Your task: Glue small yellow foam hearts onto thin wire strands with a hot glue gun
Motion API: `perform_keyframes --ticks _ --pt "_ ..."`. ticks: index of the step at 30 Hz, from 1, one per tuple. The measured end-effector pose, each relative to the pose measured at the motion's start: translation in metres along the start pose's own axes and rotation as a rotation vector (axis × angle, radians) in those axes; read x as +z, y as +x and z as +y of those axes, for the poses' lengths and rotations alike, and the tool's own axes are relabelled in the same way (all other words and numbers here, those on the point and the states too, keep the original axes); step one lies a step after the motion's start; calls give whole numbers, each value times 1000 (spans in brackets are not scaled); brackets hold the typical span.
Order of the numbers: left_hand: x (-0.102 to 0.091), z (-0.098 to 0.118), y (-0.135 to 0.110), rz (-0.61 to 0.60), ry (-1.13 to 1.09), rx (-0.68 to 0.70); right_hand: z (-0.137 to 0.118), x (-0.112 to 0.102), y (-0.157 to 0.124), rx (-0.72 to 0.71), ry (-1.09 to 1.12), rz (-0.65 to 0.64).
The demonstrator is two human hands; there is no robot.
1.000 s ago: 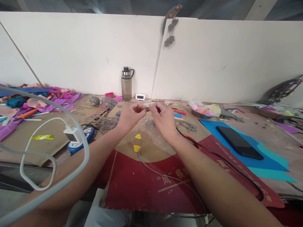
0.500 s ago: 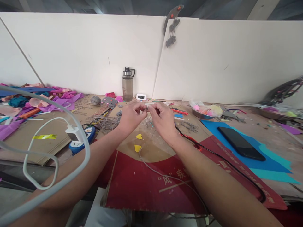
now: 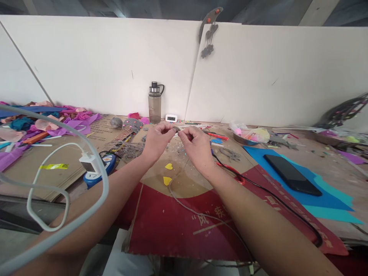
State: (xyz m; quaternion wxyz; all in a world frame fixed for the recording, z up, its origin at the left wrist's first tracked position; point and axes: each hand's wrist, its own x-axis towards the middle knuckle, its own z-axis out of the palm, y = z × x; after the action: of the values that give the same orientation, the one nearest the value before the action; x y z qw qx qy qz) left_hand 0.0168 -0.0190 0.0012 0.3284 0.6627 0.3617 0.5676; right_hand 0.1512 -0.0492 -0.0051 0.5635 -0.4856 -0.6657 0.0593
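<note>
Between the fingertips of both hands is a small grey piece (image 3: 176, 129), too small and covered to name. My left hand (image 3: 157, 141) pinches its left side, fingers closed. My right hand (image 3: 197, 145) pinches it from the right, thumb and finger together. Both hands are raised over the cardboard. Below them lie two yellow heart-shaped pieces (image 3: 168, 166). A thin grey cord (image 3: 195, 211) runs from beside these pieces across the red part of the cardboard (image 3: 166, 230). Tangled grey yarn (image 3: 126, 147) sits left of my left hand.
Behind stand a water bottle (image 3: 155, 105) and a small white clock (image 3: 171, 118). A black phone (image 3: 291, 174) rests on blue sheets (image 3: 330, 201) at right. A white cable (image 3: 105, 180) loops in front at left, near a blue tape measure (image 3: 107, 164). Colourful scraps (image 3: 66, 119) lie far left.
My fingertips have shifted slightly apart, and more of the small grey piece shows between them. Both hands stay in nearly the same place.
</note>
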Motion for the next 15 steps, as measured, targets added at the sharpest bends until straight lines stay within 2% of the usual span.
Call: perform_keyframes --ticks 15 --pt "3 -5 1 -62 -100 -62 -2 -1 2 158 64 2"
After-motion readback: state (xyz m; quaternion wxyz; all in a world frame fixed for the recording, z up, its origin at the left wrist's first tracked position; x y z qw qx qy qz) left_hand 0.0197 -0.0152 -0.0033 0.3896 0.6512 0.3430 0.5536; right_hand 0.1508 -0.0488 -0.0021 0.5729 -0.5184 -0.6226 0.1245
